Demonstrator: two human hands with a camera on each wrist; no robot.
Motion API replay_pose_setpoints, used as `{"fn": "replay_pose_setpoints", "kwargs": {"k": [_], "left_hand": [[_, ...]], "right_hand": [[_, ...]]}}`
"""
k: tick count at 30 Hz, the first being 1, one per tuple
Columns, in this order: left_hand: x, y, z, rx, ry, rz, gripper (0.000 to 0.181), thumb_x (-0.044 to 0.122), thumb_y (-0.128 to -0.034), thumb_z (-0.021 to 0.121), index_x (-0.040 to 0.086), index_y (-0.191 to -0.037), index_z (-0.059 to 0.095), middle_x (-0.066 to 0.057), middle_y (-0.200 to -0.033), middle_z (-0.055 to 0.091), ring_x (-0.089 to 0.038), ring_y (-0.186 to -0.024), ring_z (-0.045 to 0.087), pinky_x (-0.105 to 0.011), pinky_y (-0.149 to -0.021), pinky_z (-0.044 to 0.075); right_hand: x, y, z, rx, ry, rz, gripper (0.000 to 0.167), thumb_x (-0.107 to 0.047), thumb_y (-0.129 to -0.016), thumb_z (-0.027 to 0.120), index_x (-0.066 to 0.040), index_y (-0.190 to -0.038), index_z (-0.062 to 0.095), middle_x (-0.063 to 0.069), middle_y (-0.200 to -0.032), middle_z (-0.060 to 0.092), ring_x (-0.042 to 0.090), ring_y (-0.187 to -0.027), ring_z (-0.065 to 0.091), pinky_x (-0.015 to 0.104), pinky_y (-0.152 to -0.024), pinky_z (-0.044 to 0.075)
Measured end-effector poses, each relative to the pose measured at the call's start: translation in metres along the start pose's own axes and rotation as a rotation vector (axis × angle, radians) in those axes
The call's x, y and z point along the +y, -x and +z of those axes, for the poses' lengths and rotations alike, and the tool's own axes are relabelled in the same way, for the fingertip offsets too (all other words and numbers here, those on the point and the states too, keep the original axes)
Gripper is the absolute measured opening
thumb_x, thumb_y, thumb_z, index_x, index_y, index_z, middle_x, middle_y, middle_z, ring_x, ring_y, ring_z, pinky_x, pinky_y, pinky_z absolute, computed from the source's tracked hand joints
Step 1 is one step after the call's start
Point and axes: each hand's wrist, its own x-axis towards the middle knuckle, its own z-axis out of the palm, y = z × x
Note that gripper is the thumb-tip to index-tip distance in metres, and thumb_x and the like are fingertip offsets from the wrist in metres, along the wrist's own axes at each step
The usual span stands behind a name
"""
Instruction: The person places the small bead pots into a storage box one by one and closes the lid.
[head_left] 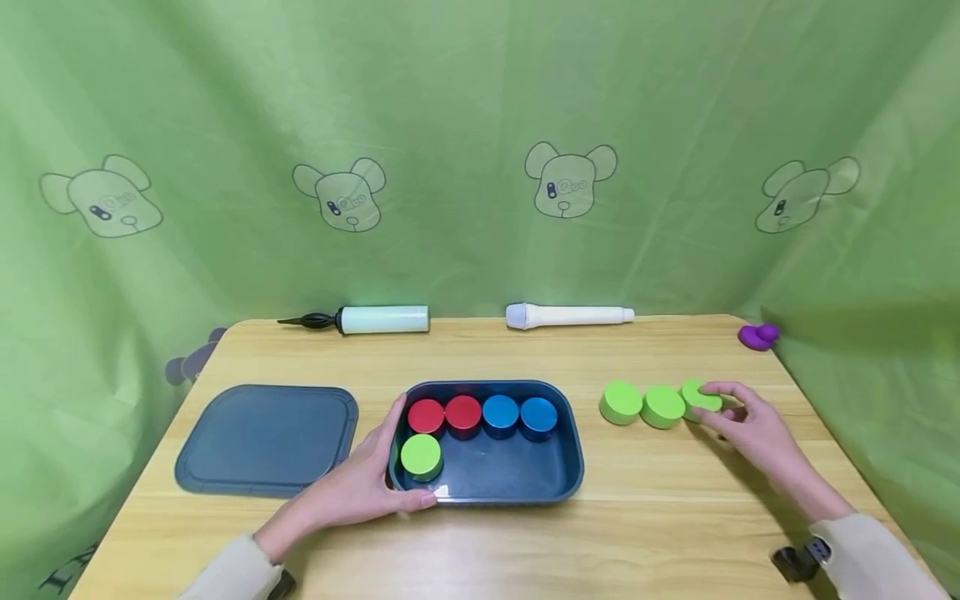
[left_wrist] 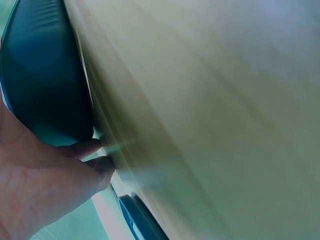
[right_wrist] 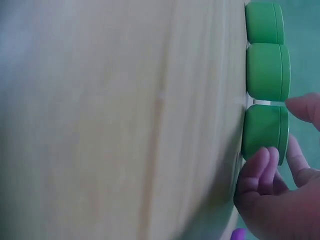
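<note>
Right-hand grip (head_left: 750, 423) brackets the rightmost green canister (head_left: 696, 397) of three on the surface (head_left: 525, 550); pinch cannot be determined. Left-hand grip (head_left: 362, 483) holds the blue tray (head_left: 498, 475) by its left end. Inside: two red canisters (head_left: 463, 411), two blue canisters (head_left: 501, 411), a fourth green canister (head_left: 422, 452).

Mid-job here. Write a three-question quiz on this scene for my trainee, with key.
1. How many green cylinders sit inside the tray?
2. True or false: the right hand is at the rightmost green cylinder outside the tray.
3. What does the left hand touch?
A) a blue cylinder
B) the tray
C) the purple duck

Key: 1. One. 2. True. 3. B.
</note>
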Motion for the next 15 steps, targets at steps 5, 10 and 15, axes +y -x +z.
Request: {"fn": "replay_pose_setpoints", "kwargs": {"k": [5,10,15], "left_hand": [[-0.001,-0.001,0.001,0.008,0.010,-0.002,0.136,0.060,-0.0854,0.090,0.036,-0.175,-0.009,-0.014,-0.174,0.026,-0.031,-0.157,0.032,-0.061,-0.120,0.035],[-0.001,-0.001,0.002,0.005,0.009,-0.012,0.135,0.062,-0.0855,0.089,0.038,-0.175,-0.009,-0.013,-0.174,0.027,-0.031,-0.156,0.033,-0.062,-0.119,0.035],[-0.003,0.000,0.003,0.013,0.008,-0.006,0.135,0.062,-0.0849,0.090,0.037,-0.175,-0.008,-0.013,-0.173,0.029,-0.031,-0.155,0.034,-0.062,-0.118,0.036]], "right_hand": [[0.003,-0.009,-0.001,-0.050,0.021,0.029,0.053,-0.028,-0.103,0.081,-0.004,-0.143,0.056,0.006,-0.091,0.062,0.015,-0.079,0.057,0.031,-0.066,0.050],[0.005,-0.014,-0.003,-0.073,0.040,0.008,0.053,-0.027,-0.102,0.082,-0.004,-0.142,0.057,0.008,-0.089,0.059,0.016,-0.077,0.054,0.031,-0.064,0.049],[0.008,-0.014,-0.002,-0.045,0.013,0.007,0.049,-0.024,-0.101,0.083,-0.005,-0.139,0.059,0.005,-0.085,0.060,0.014,-0.074,0.056,0.030,-0.062,0.051]]}}
